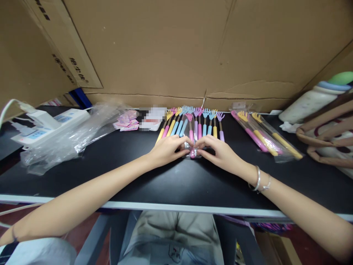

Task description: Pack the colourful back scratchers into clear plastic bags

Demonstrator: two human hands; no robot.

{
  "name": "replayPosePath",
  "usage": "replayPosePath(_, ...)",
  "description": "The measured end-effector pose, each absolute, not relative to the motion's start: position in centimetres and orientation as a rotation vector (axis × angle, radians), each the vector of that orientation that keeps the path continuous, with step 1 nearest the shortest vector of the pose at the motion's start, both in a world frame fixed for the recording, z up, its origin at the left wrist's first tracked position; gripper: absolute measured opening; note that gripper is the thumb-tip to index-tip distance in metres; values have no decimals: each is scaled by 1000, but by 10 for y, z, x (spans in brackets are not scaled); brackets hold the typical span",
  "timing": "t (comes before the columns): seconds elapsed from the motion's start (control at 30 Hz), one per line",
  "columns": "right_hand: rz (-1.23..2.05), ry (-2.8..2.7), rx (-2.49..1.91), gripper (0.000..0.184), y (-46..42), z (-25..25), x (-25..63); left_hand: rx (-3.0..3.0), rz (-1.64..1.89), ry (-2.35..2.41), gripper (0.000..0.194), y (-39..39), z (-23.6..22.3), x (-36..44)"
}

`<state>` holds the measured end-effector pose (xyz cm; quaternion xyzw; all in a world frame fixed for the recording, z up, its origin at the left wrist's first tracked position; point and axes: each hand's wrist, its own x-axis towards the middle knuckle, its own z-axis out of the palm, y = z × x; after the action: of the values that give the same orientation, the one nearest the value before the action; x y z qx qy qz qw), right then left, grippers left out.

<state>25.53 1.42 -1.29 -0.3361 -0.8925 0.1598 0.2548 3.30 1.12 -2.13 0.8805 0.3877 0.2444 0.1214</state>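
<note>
Left hand (pixel 168 149) & right hand (pixel 219 152) both pinch pink plastic-handled back scratcher in clear sleeve (pixel 192 145) on black table (pixel 176 184); row of pastel scratchers (pixel 193 123) behind, bagged scratchers (pixel 264 138) right, white power strip (pixel 46 127) left. Carton print unreadable.

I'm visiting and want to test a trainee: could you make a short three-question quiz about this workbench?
1. True or false: both hands touch the same bagged scratcher.
2. Which wrist wears bracelets?
3. The packed bags lie: A) right of the hands, B) left of the hands.

Key:
1. True: left hand and right hand meet on the pink scratcher.
2. Right; bracelets.
3. A; packed bags on the black table.
</note>
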Motion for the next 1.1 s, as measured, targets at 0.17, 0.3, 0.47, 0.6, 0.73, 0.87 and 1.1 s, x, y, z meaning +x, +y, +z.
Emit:
replayPosePath(0.17,413,-2455,-938,12,15,-13,258,2573,684,1152,18,11,-20,33)
replayPosePath(0.3,446,-2441,-923,13,14,-13,256,2580,682,1170,17,10,-20,32)
replayPosePath(0.47,502,-2382,-893,15,15,-16,253,2588,740,1186,19,11,-21,33)
replayPosePath(0.6,549,-2339,-958,16,16,-21,252,2549,799,1203,19,10,-23,34)
replayPosePath(0.73,503,-2339,-1000,10,17,-23,251,2514,801,1226,15,9,-22,35)
replayPosePath(0.87,415,-2409,-1007,9,16,-22,251,2555,781,1221,7,10,-21,35)
replayPosePath(1.1,342,-2413,-1070,12,14,-19,252,2589,730,1273,10,11,-19,32)
